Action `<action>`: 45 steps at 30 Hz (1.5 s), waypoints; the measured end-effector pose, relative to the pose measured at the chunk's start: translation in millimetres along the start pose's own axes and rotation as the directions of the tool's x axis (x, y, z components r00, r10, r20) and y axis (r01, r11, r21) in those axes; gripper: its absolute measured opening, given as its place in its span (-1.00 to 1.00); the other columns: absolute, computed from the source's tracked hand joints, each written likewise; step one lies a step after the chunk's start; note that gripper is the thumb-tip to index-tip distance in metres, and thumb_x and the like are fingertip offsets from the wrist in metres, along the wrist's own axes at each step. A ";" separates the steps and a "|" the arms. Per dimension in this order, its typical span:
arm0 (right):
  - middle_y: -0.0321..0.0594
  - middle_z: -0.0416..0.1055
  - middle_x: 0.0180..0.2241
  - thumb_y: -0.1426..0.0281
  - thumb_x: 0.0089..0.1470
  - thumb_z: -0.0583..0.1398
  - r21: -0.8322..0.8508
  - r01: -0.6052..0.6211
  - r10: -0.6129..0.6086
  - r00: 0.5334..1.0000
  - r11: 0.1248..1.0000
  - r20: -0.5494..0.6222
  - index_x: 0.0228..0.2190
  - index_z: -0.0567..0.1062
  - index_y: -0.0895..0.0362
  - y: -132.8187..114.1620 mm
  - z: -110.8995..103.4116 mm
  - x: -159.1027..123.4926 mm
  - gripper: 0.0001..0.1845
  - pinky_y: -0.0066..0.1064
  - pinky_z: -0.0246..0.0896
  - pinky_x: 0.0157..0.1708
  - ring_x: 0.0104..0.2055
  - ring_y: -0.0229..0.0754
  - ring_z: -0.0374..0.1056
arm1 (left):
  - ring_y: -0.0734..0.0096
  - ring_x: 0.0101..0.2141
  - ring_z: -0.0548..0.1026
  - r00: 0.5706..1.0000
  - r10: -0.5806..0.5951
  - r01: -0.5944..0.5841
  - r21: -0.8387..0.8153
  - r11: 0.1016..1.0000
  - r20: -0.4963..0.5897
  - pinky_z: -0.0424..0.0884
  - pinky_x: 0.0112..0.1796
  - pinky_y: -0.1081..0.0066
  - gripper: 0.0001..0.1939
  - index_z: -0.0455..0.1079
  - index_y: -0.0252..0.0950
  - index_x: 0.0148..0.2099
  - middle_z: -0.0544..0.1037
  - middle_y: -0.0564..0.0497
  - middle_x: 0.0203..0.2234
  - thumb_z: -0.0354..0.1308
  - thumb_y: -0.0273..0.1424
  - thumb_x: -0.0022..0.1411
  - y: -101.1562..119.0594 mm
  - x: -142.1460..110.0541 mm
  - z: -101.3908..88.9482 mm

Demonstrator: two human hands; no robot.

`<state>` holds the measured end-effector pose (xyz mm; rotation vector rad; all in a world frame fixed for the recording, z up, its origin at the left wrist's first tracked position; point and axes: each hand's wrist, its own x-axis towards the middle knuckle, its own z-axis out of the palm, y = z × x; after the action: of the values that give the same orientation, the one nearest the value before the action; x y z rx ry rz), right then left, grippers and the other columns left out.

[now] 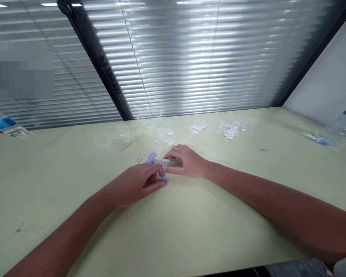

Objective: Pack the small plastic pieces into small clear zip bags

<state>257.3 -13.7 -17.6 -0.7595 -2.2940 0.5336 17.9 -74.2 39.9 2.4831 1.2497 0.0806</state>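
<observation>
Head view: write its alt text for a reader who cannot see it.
A person's right hand holds a small translucent item over a pale table, the left hand close to its end, with small purple pieces beside them. Crumpled clear packets lie farther back, before window blinds.

With the purple flakes (151, 157) as my dial's centre on the pale cream tabletop (207, 223), I have the left hand (142, 179) at seven o'clock and the right hand (188, 161) at three, around a small translucent container (169, 163). Clear round plastic tubs (119, 143) sit at ten and twelve, crumpled clear packets (230, 130) from one to two, clear blue-labelled bottles (341, 126) farther out past nine and before three, silver slatted blinds (173, 57) behind.
</observation>
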 end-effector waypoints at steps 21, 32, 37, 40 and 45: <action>-0.22 0.52 -0.19 0.08 0.15 0.39 0.000 -0.011 0.011 1.000 1.000 -0.002 -0.10 0.56 0.08 -3.2 -1.0 0.1 -0.59 -0.20 0.17 0.08 -0.08 -0.12 0.41 | 0.38 -0.45 0.33 1.000 0.000 0.000 0.002 1.000 -0.003 0.11 -0.40 0.39 -0.73 0.38 -0.20 -0.19 0.43 0.11 -0.48 0.06 -0.13 0.45 1.6 -0.7 -0.8; -0.20 0.54 -0.15 0.10 0.12 0.41 -0.008 -0.005 0.005 1.000 1.000 -0.006 -0.11 0.56 0.06 -2.7 -0.3 0.0 -0.60 -0.18 0.17 0.10 -0.05 -0.08 0.41 | 0.38 -0.45 0.33 1.000 0.000 0.000 0.000 1.000 -0.001 0.11 -0.40 0.37 -0.72 0.36 -0.21 -0.19 0.42 0.11 -0.48 0.04 -0.12 0.46 4.7 -1.7 -3.0; -0.20 0.54 -0.16 0.10 0.12 0.41 -0.013 0.005 -0.005 1.000 1.000 -0.008 -0.11 0.56 0.05 -2.8 -0.5 -0.4 -0.60 -0.18 0.18 0.09 -0.06 -0.09 0.41 | 0.38 -0.46 0.32 1.000 -0.002 0.002 -0.008 1.000 0.002 0.12 -0.41 0.38 -0.71 0.37 -0.20 -0.20 0.43 0.10 -0.48 0.06 -0.10 0.45 2.9 -1.2 -2.3; -0.20 0.54 -0.16 0.11 0.12 0.41 -0.017 0.000 0.000 1.000 1.000 -0.005 -0.11 0.56 0.05 -3.2 -0.6 -0.2 -0.62 -0.17 0.18 0.10 -0.05 -0.08 0.41 | 0.38 -0.45 0.33 1.000 -0.007 0.007 -0.007 1.000 0.006 0.12 -0.41 0.38 -0.70 0.38 -0.19 -0.18 0.44 0.10 -0.47 0.05 -0.09 0.45 1.3 -0.7 -1.4; -0.19 0.54 -0.14 0.11 0.13 0.41 -0.019 0.004 -0.004 1.000 1.000 0.002 -0.10 0.56 0.05 -3.5 -0.7 -0.2 -0.61 -0.17 0.17 0.11 -0.04 -0.07 0.41 | 0.38 -0.45 0.33 1.000 -0.012 0.012 -0.013 1.000 0.008 0.12 -0.42 0.38 -0.71 0.39 -0.19 -0.16 0.44 0.10 -0.47 0.06 -0.08 0.45 0.7 -1.0 -1.1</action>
<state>256.6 -16.4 -15.3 -0.7639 -2.3045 0.5115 17.6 -75.1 41.3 2.4629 1.2567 0.0757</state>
